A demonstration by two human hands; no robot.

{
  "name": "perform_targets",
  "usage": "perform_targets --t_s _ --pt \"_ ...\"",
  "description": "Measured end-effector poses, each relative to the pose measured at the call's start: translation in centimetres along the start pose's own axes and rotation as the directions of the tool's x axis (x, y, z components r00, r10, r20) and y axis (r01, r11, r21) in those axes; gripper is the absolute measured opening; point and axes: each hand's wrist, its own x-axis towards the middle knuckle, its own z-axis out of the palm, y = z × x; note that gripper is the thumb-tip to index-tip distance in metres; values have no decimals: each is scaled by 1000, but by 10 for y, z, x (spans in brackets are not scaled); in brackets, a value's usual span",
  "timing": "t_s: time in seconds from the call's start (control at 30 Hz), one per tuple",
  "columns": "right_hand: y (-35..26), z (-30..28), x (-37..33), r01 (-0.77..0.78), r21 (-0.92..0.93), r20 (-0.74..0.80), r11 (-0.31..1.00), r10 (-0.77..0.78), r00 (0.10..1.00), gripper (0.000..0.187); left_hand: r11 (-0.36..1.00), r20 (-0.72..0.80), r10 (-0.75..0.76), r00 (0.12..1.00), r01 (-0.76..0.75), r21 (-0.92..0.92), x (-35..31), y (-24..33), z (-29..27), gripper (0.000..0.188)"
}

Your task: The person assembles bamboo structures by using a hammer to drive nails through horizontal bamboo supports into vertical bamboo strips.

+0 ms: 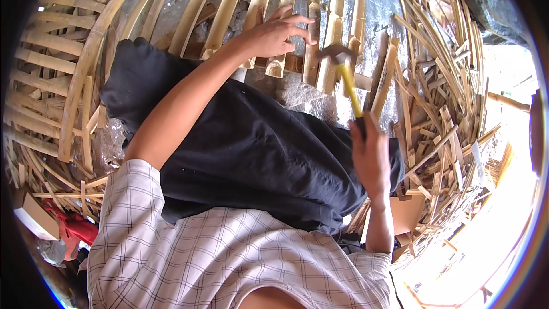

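A hammer (349, 88) with a yellow shaft and a black grip is in my right hand (370, 154), whose fingers are wrapped round the grip. Its dark head, slightly blurred, is over the ends of the split bamboo slats (334, 34); whether it touches them I cannot tell. My left hand (280, 35) reaches across the slats to the left of the hammer head, fingers spread and slightly bent. No nail can be made out at its fingertips. The slats lie side by side, with a crosspiece (361, 82) under their near ends.
Dark cloth (257, 137) covers my legs, close to the slats. A bamboo lattice (48, 68) stands at the left. Loose bamboo strips (440, 97) are heaped at the right. An open cardboard box (37, 214) and red cloth (77, 226) lie at the lower left.
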Motion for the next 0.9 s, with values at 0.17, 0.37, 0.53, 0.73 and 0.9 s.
perform_targets --t_s 0.17,0.37,0.53,0.73,0.9 --pt "-5 -4 -2 1 477 -324 879 174 930 18 1000 -5 18 1000 -18 10 2 -4 1 41" --pt "15 31 -10 -4 -127 79 992 14 997 16 999 32 -38 999 36 32 5 8 -1 41" --pt "-21 -14 -2 49 127 -212 991 -21 977 16 999 -13 -4 1000 5 34 0 -2 1 40" --pt "33 39 -18 -4 276 -337 961 101 936 19 1000 -2 16 1000 -16 13 9 2 3 40" --pt "12 19 -14 31 -12 -42 999 -31 999 19 1000 2 -3 1000 3 26 4 2 1 39"
